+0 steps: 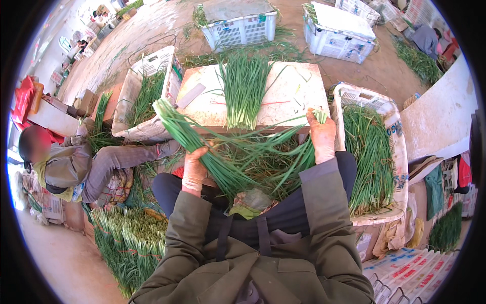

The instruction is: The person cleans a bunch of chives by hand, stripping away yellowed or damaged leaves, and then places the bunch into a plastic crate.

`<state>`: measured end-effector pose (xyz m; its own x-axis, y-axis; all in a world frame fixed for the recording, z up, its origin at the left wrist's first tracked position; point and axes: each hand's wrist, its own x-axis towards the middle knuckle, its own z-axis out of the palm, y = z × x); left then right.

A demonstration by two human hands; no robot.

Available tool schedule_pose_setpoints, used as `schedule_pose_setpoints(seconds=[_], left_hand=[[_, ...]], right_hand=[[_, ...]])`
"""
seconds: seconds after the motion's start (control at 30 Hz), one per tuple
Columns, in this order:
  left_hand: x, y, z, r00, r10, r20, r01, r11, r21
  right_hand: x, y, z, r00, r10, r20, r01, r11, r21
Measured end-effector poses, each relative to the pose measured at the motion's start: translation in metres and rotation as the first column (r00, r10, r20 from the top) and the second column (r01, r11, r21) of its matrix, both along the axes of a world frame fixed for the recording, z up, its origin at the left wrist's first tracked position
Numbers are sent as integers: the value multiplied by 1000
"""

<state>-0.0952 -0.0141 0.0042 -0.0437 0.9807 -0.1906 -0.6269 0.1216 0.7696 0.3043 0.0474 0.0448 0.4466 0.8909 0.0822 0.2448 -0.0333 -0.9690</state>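
My left hand (196,167) grips a thick bunch of green garlic chives (182,131), its pale cut ends tilted up to the left. In my right hand (322,133) is a smaller bunch of chives (303,152), pale ends up, leaves drooping toward the left bunch. Loose leaves cross between both hands above my lap. Beyond them, a pile of chives (245,91) lies on a pale work board (296,91), stem ends toward me. A red tie (275,102) runs out from under this pile. To its left rests a flat grey strip (191,95).
A white plastic crate (398,152) of chives stands right; another crate (123,102) stands left. Tied chive bundles (129,243) are stacked at lower left. A co-worker (68,159) sits at left, legs toward me. Leaf scraps (273,159) litter the floor under the board.
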Motion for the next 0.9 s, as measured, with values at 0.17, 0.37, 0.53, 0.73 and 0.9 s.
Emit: schedule_pose_setpoints(seconds=[0.17, 0.37, 0.53, 0.73, 0.9], left_hand=[[-13, -8, 14, 973, 87, -215, -85, 996, 17], [2, -11, 18, 981, -8, -196, 13, 1000, 27], [19, -10, 28, 966, -89, -244, 77, 995, -60], [35, -14, 18, 943, -187, -275, 166, 981, -97], [63, -16, 17, 893, -347, -286, 332, 938, -102]], right_hand=[[11, -10, 11, 958, 217, -185, -230, 972, -52], [-3, -16, 29, 839, 481, -255, -529, 830, -175], [-17, -20, 26, 788, 607, -103, -613, 759, -220], [-37, -28, 36, 694, 638, -334, -697, 712, -89], [-52, -21, 1, 686, 506, -523, -551, 831, 81]])
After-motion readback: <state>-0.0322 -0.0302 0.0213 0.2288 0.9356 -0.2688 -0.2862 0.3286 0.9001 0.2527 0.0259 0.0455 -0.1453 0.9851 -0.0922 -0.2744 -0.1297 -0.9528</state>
